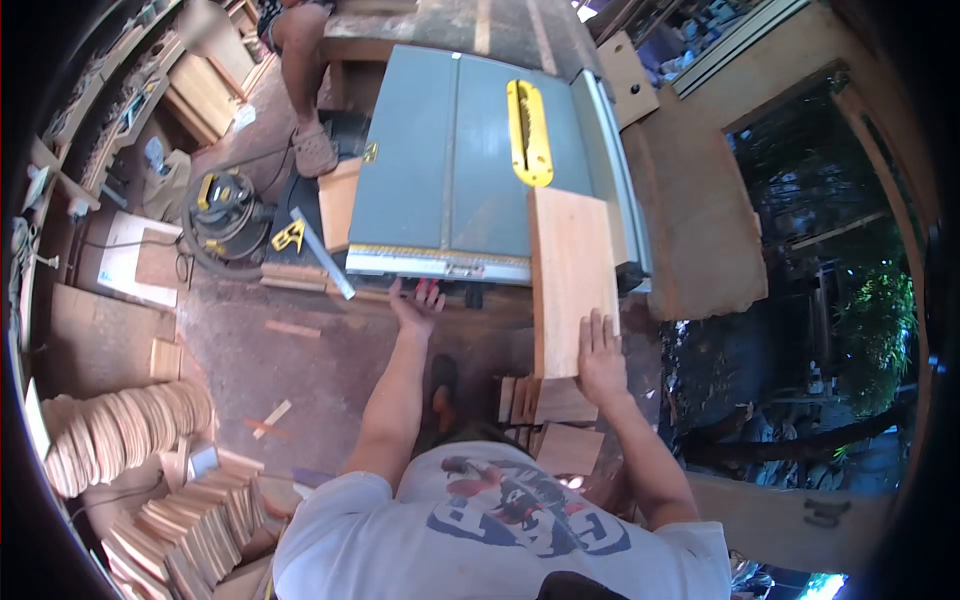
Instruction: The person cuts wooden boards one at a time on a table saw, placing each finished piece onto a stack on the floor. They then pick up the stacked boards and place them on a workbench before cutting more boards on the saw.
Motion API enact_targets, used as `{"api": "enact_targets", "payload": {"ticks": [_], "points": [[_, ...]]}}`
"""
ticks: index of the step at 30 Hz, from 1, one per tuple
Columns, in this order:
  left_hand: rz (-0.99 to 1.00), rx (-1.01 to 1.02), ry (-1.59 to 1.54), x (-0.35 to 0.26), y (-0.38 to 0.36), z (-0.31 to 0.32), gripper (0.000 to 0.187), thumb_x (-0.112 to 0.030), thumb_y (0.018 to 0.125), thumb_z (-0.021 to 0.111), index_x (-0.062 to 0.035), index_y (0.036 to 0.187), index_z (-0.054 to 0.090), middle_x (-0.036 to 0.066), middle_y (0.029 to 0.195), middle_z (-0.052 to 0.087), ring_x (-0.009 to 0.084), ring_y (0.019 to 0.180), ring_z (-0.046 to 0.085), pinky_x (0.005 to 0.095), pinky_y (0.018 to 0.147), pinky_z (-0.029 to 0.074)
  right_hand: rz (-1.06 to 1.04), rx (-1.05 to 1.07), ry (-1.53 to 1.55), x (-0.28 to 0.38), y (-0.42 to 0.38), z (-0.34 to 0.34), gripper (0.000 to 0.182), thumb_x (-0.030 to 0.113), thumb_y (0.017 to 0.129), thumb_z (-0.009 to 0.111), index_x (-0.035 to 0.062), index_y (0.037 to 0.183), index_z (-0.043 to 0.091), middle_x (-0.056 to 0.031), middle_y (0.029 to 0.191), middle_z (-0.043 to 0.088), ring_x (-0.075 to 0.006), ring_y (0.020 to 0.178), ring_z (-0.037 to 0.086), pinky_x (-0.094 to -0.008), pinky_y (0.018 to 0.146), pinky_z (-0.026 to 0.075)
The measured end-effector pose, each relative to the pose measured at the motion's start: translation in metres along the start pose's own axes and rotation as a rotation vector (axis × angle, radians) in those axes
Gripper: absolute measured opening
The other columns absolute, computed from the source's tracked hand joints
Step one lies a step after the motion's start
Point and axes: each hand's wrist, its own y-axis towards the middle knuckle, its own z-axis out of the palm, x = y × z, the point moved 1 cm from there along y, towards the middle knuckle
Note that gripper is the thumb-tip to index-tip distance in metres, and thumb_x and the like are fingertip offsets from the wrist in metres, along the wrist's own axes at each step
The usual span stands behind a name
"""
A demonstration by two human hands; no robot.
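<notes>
A table saw with a grey-blue top (410, 150) stands in front of me. Its blade shows in the slot of a yellow insert (530, 133). A thick wooden board (572, 265) lies on the saw's front right, behind the blade, with its near end overhanging the front edge. My right hand (602, 362) rests on the board's near right edge, fingers stretched out flat on its top face. Under the front rail (440, 262), my left hand (418, 306) is palm up with fingers apart at a red switch (427, 287). The right thumb is hidden.
The rip fence (615, 170) runs along the board's right side. A combination square (322, 255) and a shop vacuum (228, 215) are at left. Another person's leg (302, 75) is beyond. Stacked wood pieces (185, 530) fill the lower left; more blocks (565, 400) lie below the board.
</notes>
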Motion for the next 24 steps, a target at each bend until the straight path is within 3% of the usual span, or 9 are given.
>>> {"api": "enact_targets", "payload": {"ticks": [3,7,10,13,15,19,21,22,24], "points": [[0.013,-0.072,-0.115,0.002,0.004,0.012,0.101,-0.064,0.077,0.062,-0.0017,0.149,0.029,0.008,0.150,0.043,0.0288,0.143,0.032,0.0479,0.120,0.012,0.003,0.016,-0.006,-0.002,0.000,0.006,0.097,0.012,0.070,0.079,-0.0097,0.149,0.027,-0.0308,0.157,0.027,-0.0500,0.144,0.031,-0.0600,0.110,0.039],[-0.056,-0.029,-0.124,-0.004,0.003,0.005,0.088,-0.059,0.080,0.062,-0.0023,0.143,0.039,0.008,0.148,0.047,0.0294,0.141,0.035,0.0474,0.118,0.019,0.015,0.053,0.070,0.000,0.005,-0.011,0.072,0.007,0.084,0.061,-0.0093,0.148,0.034,-0.0311,0.157,0.028,-0.0513,0.142,0.033,-0.0621,0.109,0.038],[0.033,0.111,0.299,-0.004,0.015,-0.024,0.081,-0.048,0.084,0.066,0.0009,0.143,0.040,0.012,0.146,0.050,0.0307,0.138,0.041,0.0469,0.117,0.026,-0.007,0.004,0.014,-0.008,0.016,0.004,0.073,0.007,0.083,0.062,-0.0093,0.148,0.033,-0.0312,0.157,0.028,-0.0512,0.142,0.034,-0.0616,0.109,0.038],[0.481,0.300,1.067,0.014,-0.117,0.048,0.082,-0.037,0.085,0.071,0.0040,0.147,0.036,0.019,0.144,0.052,0.0337,0.136,0.043,0.0471,0.116,0.030,0.004,0.040,0.003,-0.011,0.028,0.000,0.074,0.007,0.083,0.062,-0.0091,0.149,0.032,-0.0313,0.157,0.028,-0.0511,0.142,0.034,-0.0610,0.108,0.038],[0.770,0.745,1.703,0.015,-0.160,0.079,0.102,-0.042,0.078,0.079,0.0081,0.150,0.029,0.028,0.149,0.044,0.0392,0.142,0.036,0.0493,0.118,0.026,-0.004,0.015,-0.002,-0.013,0.035,-0.004,0.075,0.007,0.083,0.063,-0.0092,0.149,0.031,-0.0311,0.157,0.028,-0.0509,0.142,0.035,-0.0607,0.109,0.038],[0.904,0.952,2.095,0.046,-0.178,0.141,0.122,-0.054,0.067,0.085,0.0115,0.151,0.024,0.032,0.153,0.034,0.0454,0.149,0.021,0.0555,0.121,0.015,-0.020,0.010,-0.072,-0.016,0.046,0.000,0.093,0.011,0.072,0.075,-0.0117,0.149,0.029,-0.0334,0.156,0.028,-0.0496,0.143,0.034,-0.0572,0.112,0.036],[0.899,1.075,2.220,0.066,-0.155,0.148,0.131,-0.058,0.062,0.086,0.0132,0.151,0.022,0.032,0.156,0.029,0.0467,0.151,0.015,0.0583,0.122,0.009,-0.024,0.007,-0.016,-0.018,0.052,-0.001,0.084,0.009,0.078,0.068,-0.0104,0.150,0.030,-0.0320,0.156,0.029,-0.0500,0.142,0.035,-0.0577,0.114,0.033],[0.906,1.072,2.208,0.072,-0.147,0.146,0.132,-0.059,0.062,0.085,0.0135,0.151,0.020,0.031,0.156,0.030,0.0469,0.151,0.012,0.0625,0.121,0.003,-0.025,0.004,0.009,-0.021,0.057,-0.002,0.079,0.008,0.081,0.065,-0.0097,0.150,0.031,-0.0313,0.156,0.030,-0.0503,0.142,0.035,-0.0580,0.115,0.031],[0.952,1.039,2.246,0.073,-0.142,0.156,0.131,-0.059,0.062,0.085,0.0127,0.151,0.020,0.030,0.157,0.030,0.0472,0.151,0.011,0.0642,0.120,0.002,-0.030,0.015,-0.038,-0.025,0.068,-0.008,0.080,0.009,0.080,0.066,-0.0097,0.150,0.031,-0.0318,0.155,0.031,-0.0504,0.142,0.035,-0.0578,0.116,0.029]]}}
